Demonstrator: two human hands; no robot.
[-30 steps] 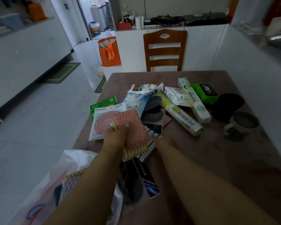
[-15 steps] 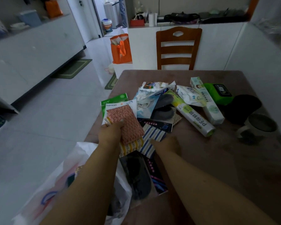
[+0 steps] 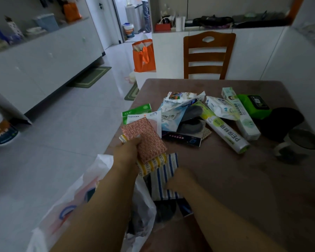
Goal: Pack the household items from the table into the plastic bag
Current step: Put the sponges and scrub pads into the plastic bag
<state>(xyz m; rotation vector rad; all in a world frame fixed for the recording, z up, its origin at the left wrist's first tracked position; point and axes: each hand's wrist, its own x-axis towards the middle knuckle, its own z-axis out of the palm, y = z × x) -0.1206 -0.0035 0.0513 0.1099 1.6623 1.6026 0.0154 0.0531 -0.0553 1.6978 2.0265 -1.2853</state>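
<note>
Clearly soft and light, the pink scouring pad sits on top of a yellow-striped sponge, and the left hand is closed around both at their near-left edge, holding them just above the worktop beside its left edge. The pad's knobbly, glittery weave should give good grip, though a loose stack like this could slide apart, so pinching both layers together along one long side looks wisest. Below them lies a blue-and-white striped cloth, limp and flat, and the right hand rests on its near-right side; whether those fingers are actually pinching the fabric I cannot tell. Under and left of the left forearm hangs the plastic bag, thin, white, crinkly, its mouth gaping off the worktop's near corner with dark items already inside. Farther out on the brown worktop wait stiffer things: a long cling-film roll, a slim rectangular carton, crumpled soft wipe packets, a glossy green box, flat card-backed packs and a mug at the right.
</note>
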